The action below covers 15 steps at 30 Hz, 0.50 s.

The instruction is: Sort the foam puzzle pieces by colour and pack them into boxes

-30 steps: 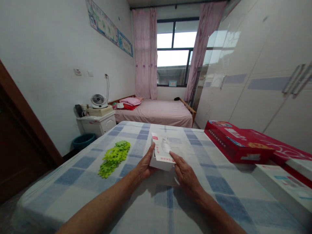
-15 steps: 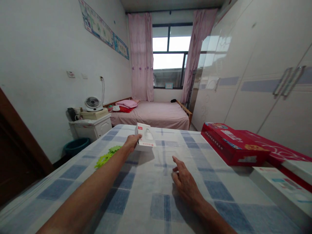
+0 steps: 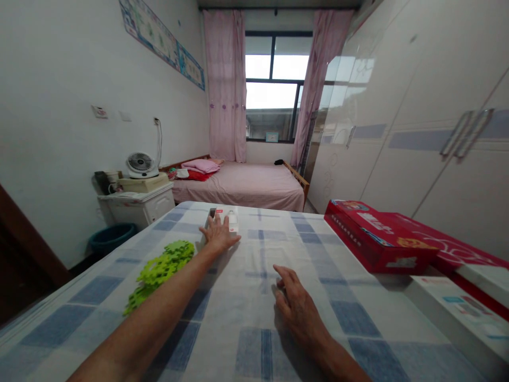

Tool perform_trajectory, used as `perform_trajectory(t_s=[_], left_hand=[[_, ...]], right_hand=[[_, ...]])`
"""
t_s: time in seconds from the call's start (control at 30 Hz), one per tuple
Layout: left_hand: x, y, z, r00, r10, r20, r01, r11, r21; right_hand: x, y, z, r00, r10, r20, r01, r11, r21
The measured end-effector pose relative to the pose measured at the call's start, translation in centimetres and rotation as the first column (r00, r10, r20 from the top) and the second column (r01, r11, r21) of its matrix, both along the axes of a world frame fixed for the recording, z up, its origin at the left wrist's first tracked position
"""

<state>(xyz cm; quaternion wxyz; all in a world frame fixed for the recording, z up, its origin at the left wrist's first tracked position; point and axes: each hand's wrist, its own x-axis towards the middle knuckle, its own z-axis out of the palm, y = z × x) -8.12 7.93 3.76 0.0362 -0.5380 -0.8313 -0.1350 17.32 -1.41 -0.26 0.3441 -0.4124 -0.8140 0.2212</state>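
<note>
Head view: left hand (image 3: 218,233), grip splayed, touches small white box (image 3: 233,218); right hand (image 3: 297,302), grip apart.

On the surface (image 3: 230,329), toothed pieces (image 3: 165,265) lie left, cartons (image 3: 382,233) right, a light-bulb box (image 3: 233,218) between, near the far edge; behind stands a bed (image 3: 254,183).

Can't read any: just blurry lg. white writing (image 3: 376,224) on thick red cardboard box (image 3: 384,240) & tiny red lbl. (image 3: 219,210) on sm. white cardboard box (image 3: 234,223).
</note>
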Motion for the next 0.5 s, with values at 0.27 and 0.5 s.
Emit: perform_trajectory(t_s=[0.27,0.5], left_hand=[[-4.6,2.0,-0.7,0.986,0.042,-0.161,-0.032,0.997,0.068],[2.3,0.1,0.1,0.963,-0.247,-0.108,0.252,0.967,0.034]], right_hand=[[-0.4,0.0,-0.3,0.997,-0.034,0.072,0.033,0.999,0.007],[-0.5,-0.6,0.6,0.991,-0.04,0.128,0.038,0.999,0.024]])
